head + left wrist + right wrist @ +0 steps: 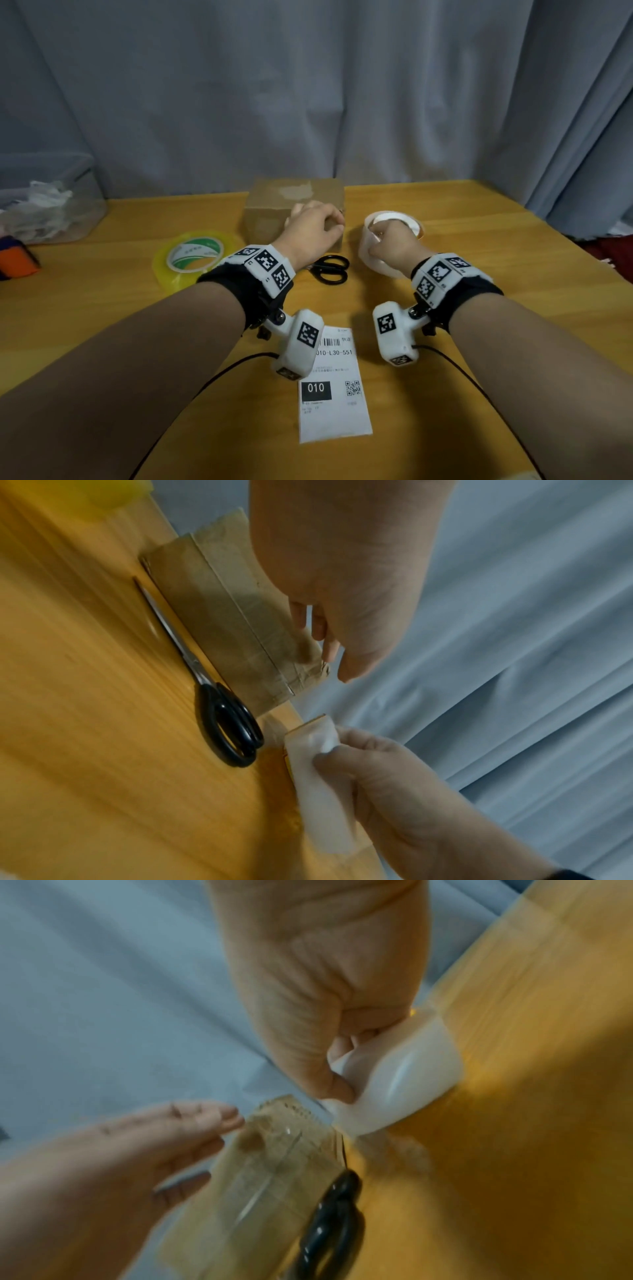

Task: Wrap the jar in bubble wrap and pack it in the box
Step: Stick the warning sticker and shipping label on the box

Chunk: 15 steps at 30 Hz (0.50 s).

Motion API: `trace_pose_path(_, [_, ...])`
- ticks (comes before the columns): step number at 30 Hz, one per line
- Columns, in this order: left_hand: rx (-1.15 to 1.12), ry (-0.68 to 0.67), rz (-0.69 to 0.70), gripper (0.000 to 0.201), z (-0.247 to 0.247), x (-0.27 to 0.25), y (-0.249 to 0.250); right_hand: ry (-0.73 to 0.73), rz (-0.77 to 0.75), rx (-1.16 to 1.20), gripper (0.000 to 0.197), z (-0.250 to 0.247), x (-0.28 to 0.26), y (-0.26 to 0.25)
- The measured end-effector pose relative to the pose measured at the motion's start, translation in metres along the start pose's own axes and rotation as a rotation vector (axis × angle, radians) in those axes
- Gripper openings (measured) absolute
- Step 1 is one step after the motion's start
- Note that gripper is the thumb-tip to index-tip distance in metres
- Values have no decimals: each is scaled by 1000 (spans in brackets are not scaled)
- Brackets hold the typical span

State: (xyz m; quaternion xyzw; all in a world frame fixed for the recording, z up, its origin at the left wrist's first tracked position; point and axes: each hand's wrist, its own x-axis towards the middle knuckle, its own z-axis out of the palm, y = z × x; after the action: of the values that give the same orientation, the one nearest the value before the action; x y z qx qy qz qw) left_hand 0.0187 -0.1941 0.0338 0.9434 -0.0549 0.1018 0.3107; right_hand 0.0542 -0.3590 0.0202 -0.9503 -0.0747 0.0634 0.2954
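A closed brown cardboard box (274,212) with clear tape along its seam stands at the back middle of the wooden table (102,325). My left hand (313,229) hovers at the box's (219,620) right front corner, fingers loosely extended and holding nothing. Just right of the box, my right hand (394,245) grips a white tape roll (368,240) by its rim; the thumb and fingers pinch the roll (404,1074). No jar shows in any view.
Black-handled scissors (330,269) lie against the box's front. A yellow-green tape roll (191,257) lies to the left, and a printed shipping label (332,394) lies near me. A clear plastic tub (51,205) with crumpled plastic and an orange-blue object (15,260) are far left.
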Motion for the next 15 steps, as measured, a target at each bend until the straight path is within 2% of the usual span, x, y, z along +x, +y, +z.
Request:
trace_pose_path(1, [3,-16,8,17,1,0,0,5,-4,74,14,-3,-4,3])
trace_pose_path(2, [5,-34,17,18,2,1,1,17,0,126,15,-8,-9,5])
trace_pose_path(4, [-2,-66,40,18,6,1,3,34,23,192,36,-18,-18,12])
trace_pose_path(5, [-16,-77,57,19,9,1,4,30,32,206,38,-23,-24,14])
trace_pose_path(9, [-99,-119,98,23,20,0,17,2,74,246,15,-35,-35,28])
trace_pose_path(15, [-109,-176,141,21,41,4,35,42,6,460,18,-37,-49,49])
